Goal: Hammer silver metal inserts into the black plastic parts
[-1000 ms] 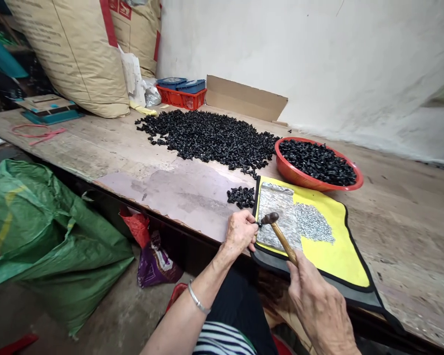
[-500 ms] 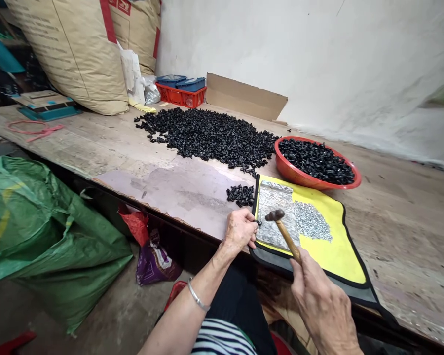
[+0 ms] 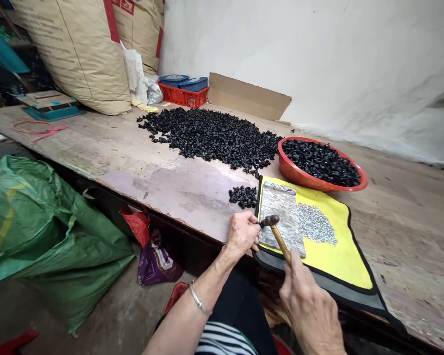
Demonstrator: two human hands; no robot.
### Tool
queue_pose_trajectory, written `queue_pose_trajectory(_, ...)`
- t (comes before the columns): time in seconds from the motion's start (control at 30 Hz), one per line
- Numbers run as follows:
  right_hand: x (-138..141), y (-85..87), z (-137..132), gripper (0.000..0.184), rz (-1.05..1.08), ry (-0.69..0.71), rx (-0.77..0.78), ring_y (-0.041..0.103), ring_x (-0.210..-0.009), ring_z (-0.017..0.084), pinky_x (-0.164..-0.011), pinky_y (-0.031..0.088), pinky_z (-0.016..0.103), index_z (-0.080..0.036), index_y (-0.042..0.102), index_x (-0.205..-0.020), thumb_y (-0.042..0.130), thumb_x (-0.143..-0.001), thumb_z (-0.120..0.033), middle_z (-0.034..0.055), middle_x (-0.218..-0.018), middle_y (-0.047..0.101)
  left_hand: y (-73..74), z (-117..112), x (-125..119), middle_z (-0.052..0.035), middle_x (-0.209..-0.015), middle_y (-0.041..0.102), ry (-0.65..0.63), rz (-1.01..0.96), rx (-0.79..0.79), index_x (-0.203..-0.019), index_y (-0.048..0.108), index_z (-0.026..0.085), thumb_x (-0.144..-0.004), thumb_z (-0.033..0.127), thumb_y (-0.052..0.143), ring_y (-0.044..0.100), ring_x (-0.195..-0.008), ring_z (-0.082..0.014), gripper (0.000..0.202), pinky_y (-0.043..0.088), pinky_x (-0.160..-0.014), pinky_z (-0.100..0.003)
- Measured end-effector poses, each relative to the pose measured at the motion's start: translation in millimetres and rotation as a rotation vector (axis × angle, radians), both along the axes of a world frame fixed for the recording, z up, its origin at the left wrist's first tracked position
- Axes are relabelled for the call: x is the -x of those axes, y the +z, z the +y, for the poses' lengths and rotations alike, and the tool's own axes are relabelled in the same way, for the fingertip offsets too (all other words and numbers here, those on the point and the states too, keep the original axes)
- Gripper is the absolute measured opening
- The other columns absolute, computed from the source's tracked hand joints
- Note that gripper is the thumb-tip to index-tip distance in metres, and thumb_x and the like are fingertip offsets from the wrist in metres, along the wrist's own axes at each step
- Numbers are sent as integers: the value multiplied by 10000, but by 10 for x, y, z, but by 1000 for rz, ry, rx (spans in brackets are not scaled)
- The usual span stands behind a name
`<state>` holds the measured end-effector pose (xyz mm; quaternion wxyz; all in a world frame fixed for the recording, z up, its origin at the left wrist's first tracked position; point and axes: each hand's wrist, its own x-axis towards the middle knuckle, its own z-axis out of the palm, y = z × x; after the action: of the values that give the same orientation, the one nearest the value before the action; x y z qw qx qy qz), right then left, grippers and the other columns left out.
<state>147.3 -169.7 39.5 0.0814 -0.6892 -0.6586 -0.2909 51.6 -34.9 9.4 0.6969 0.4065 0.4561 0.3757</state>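
My right hand [image 3: 311, 310] is closed around the wooden handle of a small hammer [image 3: 277, 231]. The hammer's head rests low at the left edge of a grey metal plate [image 3: 283, 209]. My left hand [image 3: 241, 232] is pinched on a small black piece [image 3: 259, 225] held right under the hammer head at that edge. The plate lies on a yellow mat [image 3: 333, 246] with a black border. A heap of small silver nails [image 3: 315, 224] lies on the mat just right of the plate. A little cluster of black pieces [image 3: 243, 196] sits just beyond my left hand.
A wide spread of black pieces [image 3: 214, 135] covers the wooden table [image 3: 107, 143]. A red bowl [image 3: 294, 172] full of them stands behind the mat. Tan sacks [image 3: 77, 49], a red basket [image 3: 181, 96] and cardboard [image 3: 247, 96] line the back. A green bag [image 3: 40, 231] lies on the floor.
The hammer head rose slightly half a second ago and has come back down onto the black piece at the plate's left edge. My left hand has stayed put.
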Motion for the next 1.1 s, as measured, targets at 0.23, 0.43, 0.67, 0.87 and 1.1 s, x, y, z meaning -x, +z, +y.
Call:
queue_pose_trajectory(0.23, -3, 25, -1, 590, 50, 13, -228, 677, -762, 221, -604, 489, 268, -93, 321, -1395, 501, -834, -134, 144, -1020, 681, 27, -9, 5, 78, -343, 439, -4, 9, 17, -567, 456, 157, -591, 42, 501, 425, -257, -71, 126, 377, -244, -160)
queue_pose_trajectory(0.43, 21, -13, 11, 527, -15, 6, -43, 620, -478, 164, -419, 419, 254, -84, 372, -1357, 456, -839, -135, 104, -885, 709, 30, -7, 10, 75, -357, 455, 3, 4, 18, -572, 457, 155, -598, 53, 532, 436, -262, -67, 129, 380, -259, -150)
queue_pose_trajectory(0.67, 98, -89, -2, 521, -41, -47, -88, 605, -465, 162, -396, 402, 262, -39, 393, -1336, 465, -829, -136, 126, -867, 706, 18, -4, 8, 79, -346, 447, 7, 1, 22, -570, 455, 158, -598, 44, 513, 430, -257, -74, 131, 377, -242, -163)
queue_pose_trajectory(0.87, -190, -169, 85, 364, 530, -165, 51, 626, -545, 183, -456, 453, 270, -150, 596, -1133, 464, -830, -303, 93, -833, 701, -13, -8, 27, 78, -354, 466, 25, -50, 10, -591, 460, 154, -596, 94, 562, 436, -253, -70, 119, 382, -255, -158)
queue_pose_trajectory(1.1, -288, -57, 283, 683, 1723, -246, 237, 490, -401, 135, -352, 413, 266, -90, 360, -1311, 549, -720, -375, -42, -572, 542, 39, -161, 257, 31, -433, 564, -4, -330, -58, -686, 503, 142, -596, 231, 664, 463, -249, -109, 204, 371, -242, -197)
